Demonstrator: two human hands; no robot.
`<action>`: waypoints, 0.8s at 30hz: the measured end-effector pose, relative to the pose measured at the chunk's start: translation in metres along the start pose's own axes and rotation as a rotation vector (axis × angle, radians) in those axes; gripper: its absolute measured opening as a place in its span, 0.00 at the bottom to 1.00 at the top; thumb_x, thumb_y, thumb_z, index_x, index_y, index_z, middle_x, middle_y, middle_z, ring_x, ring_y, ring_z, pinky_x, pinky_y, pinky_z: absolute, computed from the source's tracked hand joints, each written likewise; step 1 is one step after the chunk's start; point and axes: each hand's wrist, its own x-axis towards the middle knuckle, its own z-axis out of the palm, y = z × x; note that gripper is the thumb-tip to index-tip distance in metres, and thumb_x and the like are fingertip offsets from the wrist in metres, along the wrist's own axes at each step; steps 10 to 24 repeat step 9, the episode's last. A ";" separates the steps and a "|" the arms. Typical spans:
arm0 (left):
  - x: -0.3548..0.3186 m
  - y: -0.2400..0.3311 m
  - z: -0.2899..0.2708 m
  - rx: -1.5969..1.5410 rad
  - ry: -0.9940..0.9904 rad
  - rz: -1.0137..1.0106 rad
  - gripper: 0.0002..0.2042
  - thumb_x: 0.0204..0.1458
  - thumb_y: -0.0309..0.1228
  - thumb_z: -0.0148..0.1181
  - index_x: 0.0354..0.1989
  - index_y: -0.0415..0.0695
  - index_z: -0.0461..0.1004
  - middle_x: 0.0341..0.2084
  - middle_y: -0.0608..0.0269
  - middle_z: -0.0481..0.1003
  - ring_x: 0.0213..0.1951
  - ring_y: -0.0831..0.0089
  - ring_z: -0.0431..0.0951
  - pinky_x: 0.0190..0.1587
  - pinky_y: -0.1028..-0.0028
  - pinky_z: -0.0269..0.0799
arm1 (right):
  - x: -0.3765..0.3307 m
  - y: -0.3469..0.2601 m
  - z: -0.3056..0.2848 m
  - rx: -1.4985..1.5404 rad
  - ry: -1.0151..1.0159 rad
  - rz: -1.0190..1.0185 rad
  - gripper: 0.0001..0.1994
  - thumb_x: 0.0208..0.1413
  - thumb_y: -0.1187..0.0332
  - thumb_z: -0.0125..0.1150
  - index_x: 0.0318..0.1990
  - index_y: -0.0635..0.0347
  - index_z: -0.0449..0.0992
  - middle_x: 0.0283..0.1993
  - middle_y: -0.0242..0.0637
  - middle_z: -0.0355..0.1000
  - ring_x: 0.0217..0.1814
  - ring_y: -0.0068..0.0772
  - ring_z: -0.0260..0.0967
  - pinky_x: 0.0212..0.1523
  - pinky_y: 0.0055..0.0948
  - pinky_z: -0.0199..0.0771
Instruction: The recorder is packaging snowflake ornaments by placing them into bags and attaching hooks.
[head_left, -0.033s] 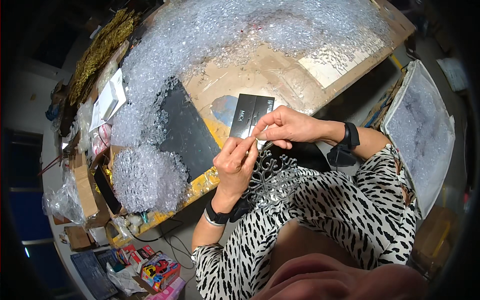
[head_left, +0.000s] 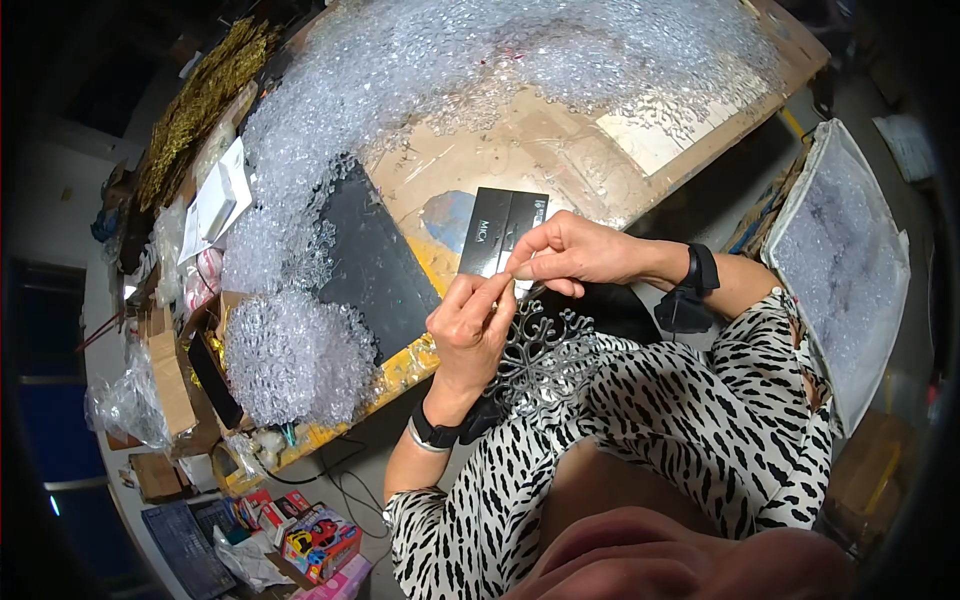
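Note:
My left hand point(head_left: 468, 325) is closed in a pinch at the upper end of a clear plastic snowflake ornament point(head_left: 535, 350), which hangs below the fingers in front of my lap. My right hand point(head_left: 575, 252) meets it, thumb and forefinger pressed together at the left fingertips. Just below the joined fingertips shows a small white piece point(head_left: 522, 287); its kind is too small to tell. Whatever the right fingers pinch is hidden. Behind the hands, a flat black box point(head_left: 488, 225) lies at the table's edge.
Clear plastic pieces point(head_left: 400, 70) heap across the far and left parts of the table point(head_left: 480, 165). A stack of snowflakes point(head_left: 295, 360) stands by a black mat point(head_left: 370, 260). At right is an open white sack point(head_left: 840, 240) of clear pieces. Boxes point(head_left: 320, 540) and cables lie lower left.

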 end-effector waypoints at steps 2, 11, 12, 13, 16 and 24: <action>0.001 0.003 -0.001 0.037 -0.005 0.023 0.07 0.40 0.19 0.64 0.30 0.41 0.77 0.18 0.63 0.69 0.17 0.73 0.70 0.20 0.76 0.66 | 0.001 0.004 -0.004 0.013 -0.037 0.016 0.09 0.57 0.67 0.54 0.37 0.66 0.73 0.13 0.23 0.62 0.12 0.11 0.55 0.14 0.13 0.55; 0.000 0.001 0.002 0.043 -0.006 0.053 0.08 0.40 0.19 0.64 0.30 0.41 0.77 0.19 0.63 0.70 0.17 0.73 0.71 0.20 0.76 0.66 | 0.002 0.007 -0.005 0.017 -0.016 0.029 0.08 0.57 0.67 0.55 0.34 0.64 0.73 0.13 0.22 0.62 0.12 0.10 0.55 0.14 0.13 0.54; 0.000 0.001 0.002 0.043 -0.006 0.053 0.08 0.40 0.19 0.64 0.30 0.41 0.77 0.19 0.63 0.70 0.17 0.73 0.71 0.20 0.76 0.66 | 0.002 0.007 -0.005 0.017 -0.016 0.029 0.08 0.57 0.67 0.55 0.34 0.64 0.73 0.13 0.22 0.62 0.12 0.10 0.55 0.14 0.13 0.54; 0.000 0.001 0.002 0.043 -0.006 0.053 0.08 0.40 0.19 0.64 0.30 0.41 0.77 0.19 0.63 0.70 0.17 0.73 0.71 0.20 0.76 0.66 | 0.002 0.007 -0.005 0.017 -0.016 0.029 0.08 0.57 0.67 0.55 0.34 0.64 0.73 0.13 0.22 0.62 0.12 0.10 0.55 0.14 0.13 0.54; 0.000 0.001 0.002 0.043 -0.006 0.053 0.08 0.40 0.19 0.64 0.30 0.41 0.77 0.19 0.63 0.70 0.17 0.73 0.71 0.20 0.76 0.66 | 0.002 0.007 -0.005 0.017 -0.016 0.029 0.08 0.57 0.67 0.55 0.34 0.64 0.73 0.13 0.22 0.62 0.12 0.10 0.55 0.14 0.13 0.54; 0.000 0.001 0.002 0.043 -0.006 0.053 0.08 0.40 0.19 0.64 0.30 0.41 0.77 0.19 0.63 0.70 0.17 0.73 0.71 0.20 0.76 0.66 | 0.002 0.007 -0.005 0.017 -0.016 0.029 0.08 0.57 0.67 0.55 0.34 0.64 0.73 0.13 0.22 0.62 0.12 0.10 0.55 0.14 0.13 0.54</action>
